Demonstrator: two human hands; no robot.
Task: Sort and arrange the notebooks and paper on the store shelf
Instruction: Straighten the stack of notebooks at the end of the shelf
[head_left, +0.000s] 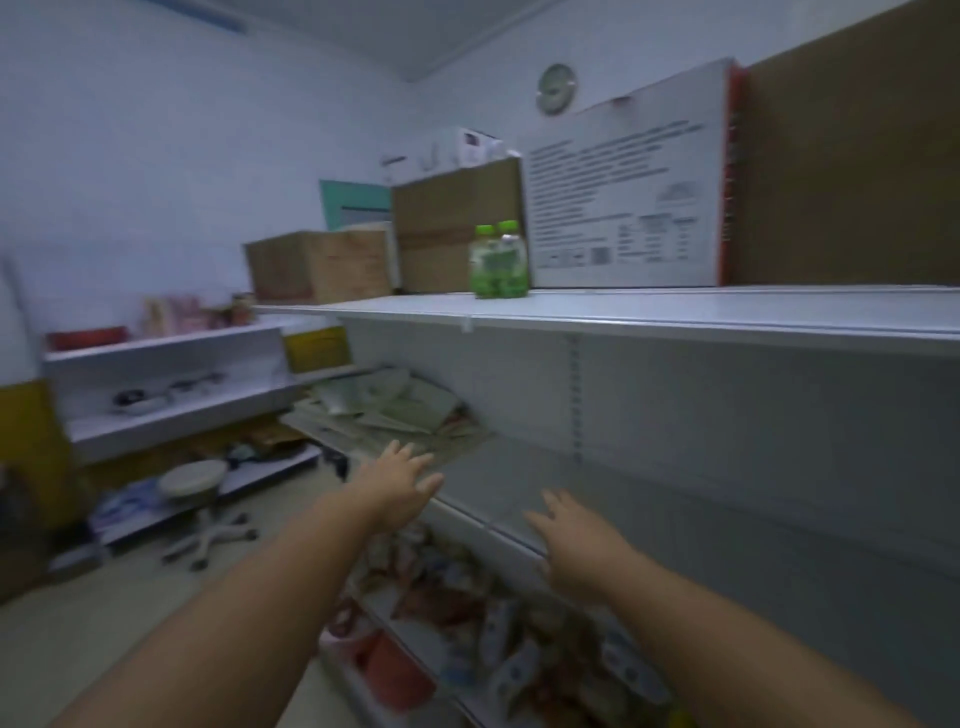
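Both of your hands are empty and spread flat, fingers straight and a little fanned. The left hand (397, 475) reaches out at the near edge of the pile (400, 410), and the blur hides whether its fingertips touch the paper. The right hand (574, 538) hovers over the front lip of the shelf (514, 483), well short of the pile. The notebooks and paper lie in a loose heap at the far left end of that middle shelf, under the top board. You appear to be at the reach, before any grasp. To do it well, I would bring the right hand across to the pile's back side, so the two palms bracket the heap. Then press lightly down and draw it toward the bare stretch of shelf, rather than pinching one sheet off the top. Loose leaves on top look likely to slide, so keep them flat. The heap's long axis follows the run of the shelf, away from you to the left. The sheets lie flat but fanned at mixed angles, some corners toward the front lip. Which way the spines face is too blurred to tell.
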